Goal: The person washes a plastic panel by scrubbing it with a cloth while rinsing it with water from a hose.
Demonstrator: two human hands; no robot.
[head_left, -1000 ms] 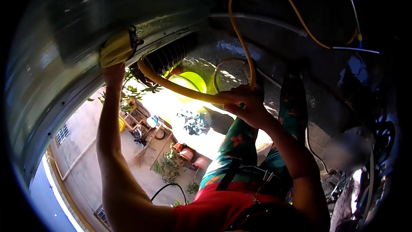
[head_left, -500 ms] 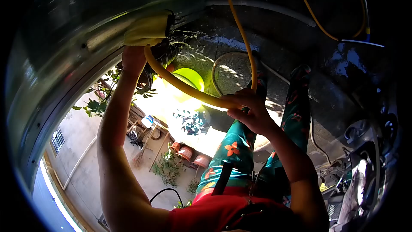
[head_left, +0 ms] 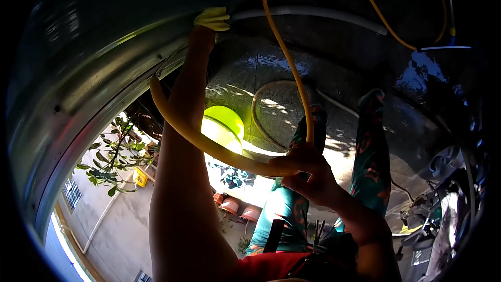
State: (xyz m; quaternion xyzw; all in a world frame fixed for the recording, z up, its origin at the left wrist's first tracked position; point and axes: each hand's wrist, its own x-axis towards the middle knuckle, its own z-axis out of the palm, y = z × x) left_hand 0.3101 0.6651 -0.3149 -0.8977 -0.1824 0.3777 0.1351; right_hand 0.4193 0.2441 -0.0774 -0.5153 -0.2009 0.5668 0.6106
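Observation:
My right hand [head_left: 312, 175] is closed around a yellow hose [head_left: 224, 152], near my legs. From there the hose curves left across my forearm, its open end close to the lower edge of a shiny, ridged panel [head_left: 112, 73]. A little water seems to come out there. My left arm stretches far forward. At its end my left hand [head_left: 203, 32] is mostly covered by a yellow cloth [head_left: 213, 19], held at the panel's far part; whether the cloth touches the panel I cannot tell. The fingers show only as folds under it.
A bright green-yellow basin [head_left: 229, 120] stands on the ground beyond my left forearm. More hose [head_left: 284, 47] loops over the wet, dark floor [head_left: 224, 81]. Terracotta pots [head_left: 229, 205] line the pale ground, with a leafy plant [head_left: 112, 151] at the left. Clutter [head_left: 438, 219] lies at the right.
My left hand with the cloth has moved forward and right along the panel, away from the hose end. The hose end has swung left and nearer, and my right hand has come slightly closer to me.

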